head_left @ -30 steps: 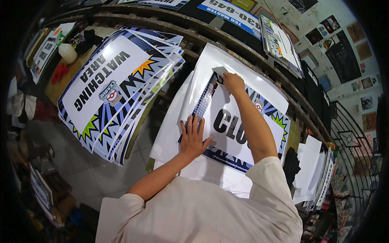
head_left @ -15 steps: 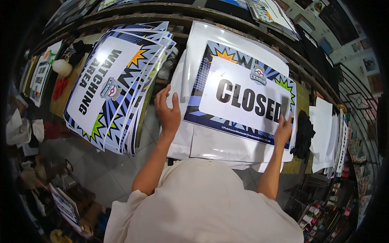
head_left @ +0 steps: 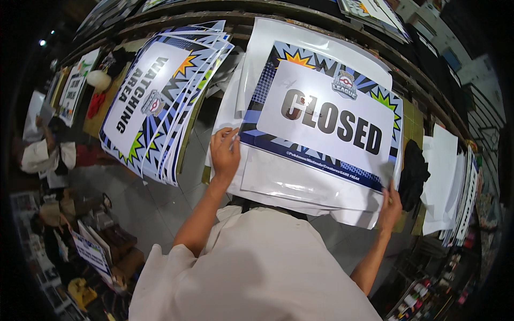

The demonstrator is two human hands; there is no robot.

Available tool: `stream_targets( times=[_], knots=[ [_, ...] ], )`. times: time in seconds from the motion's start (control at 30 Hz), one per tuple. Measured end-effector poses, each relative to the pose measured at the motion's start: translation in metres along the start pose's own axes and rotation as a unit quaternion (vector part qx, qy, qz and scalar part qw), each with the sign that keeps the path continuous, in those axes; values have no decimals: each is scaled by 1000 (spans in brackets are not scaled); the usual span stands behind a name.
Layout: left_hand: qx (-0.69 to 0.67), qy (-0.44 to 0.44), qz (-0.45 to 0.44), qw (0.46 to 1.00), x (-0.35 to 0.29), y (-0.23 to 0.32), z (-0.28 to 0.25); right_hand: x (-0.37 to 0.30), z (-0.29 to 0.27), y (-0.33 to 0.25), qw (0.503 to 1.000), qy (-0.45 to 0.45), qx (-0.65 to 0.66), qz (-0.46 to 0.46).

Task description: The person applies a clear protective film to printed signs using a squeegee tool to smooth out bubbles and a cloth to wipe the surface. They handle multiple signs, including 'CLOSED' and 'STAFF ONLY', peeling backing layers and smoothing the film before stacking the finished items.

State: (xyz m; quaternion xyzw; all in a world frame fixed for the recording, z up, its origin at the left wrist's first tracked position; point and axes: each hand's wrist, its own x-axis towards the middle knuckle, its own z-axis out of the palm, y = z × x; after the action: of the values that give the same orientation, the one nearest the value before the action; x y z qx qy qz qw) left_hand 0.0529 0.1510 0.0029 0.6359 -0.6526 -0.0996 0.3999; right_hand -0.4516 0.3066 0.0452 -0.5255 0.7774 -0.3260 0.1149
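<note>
Whether the right fingers point(head_left: 393, 196) grip the sign point(head_left: 332, 115) or only touch it cannot be told; a grey blur hides their tips. The left fingers' point(head_left: 227, 140) hold is likewise unclear. The sign covers part of the sheets point(head_left: 294, 187). The lower edge cuts off the shirt point(head_left: 257, 262).

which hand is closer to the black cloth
Right: the right hand is just left of the black cloth, by the sign; the left hand is farther off, beside the sign's left end.
</note>
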Motion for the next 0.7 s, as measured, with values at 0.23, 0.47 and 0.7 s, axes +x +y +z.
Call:
stream_targets(
  times=[0.23,0.47,0.7],
  knots=[
    [38,-2,-58,998,-41,39,-12,156,106,-118,866,-348,-127,-336],
    [68,176,-159,969,-115,32,-31,245,218,-232,707,-381,-237,-547],
    [134,237,-383,882,-231,-8,-77,234,260,-280,624,-428,-251,-604]
  ],
)
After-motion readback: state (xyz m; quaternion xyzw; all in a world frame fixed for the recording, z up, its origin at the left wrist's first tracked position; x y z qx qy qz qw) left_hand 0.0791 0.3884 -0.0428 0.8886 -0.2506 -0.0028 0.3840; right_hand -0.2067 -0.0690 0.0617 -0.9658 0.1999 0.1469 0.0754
